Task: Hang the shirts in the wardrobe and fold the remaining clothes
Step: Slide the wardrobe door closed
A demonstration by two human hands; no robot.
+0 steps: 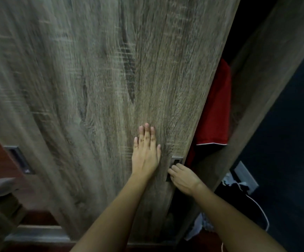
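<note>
A grey-brown wood-grain sliding wardrobe door fills most of the view. My left hand lies flat against it, fingers together and pointing up. My right hand has its fingers hooked into the recessed metal handle at the door's right edge. To the right of that edge a narrow gap shows the dark wardrobe interior, where a red garment with a white trim hangs. The wardrobe's side panel frames the gap on the right.
A second recessed handle sits on another door panel at the left. A dark wall with a grey socket plate and a white cable lies at the right. Clothes lie on the floor at the lower right.
</note>
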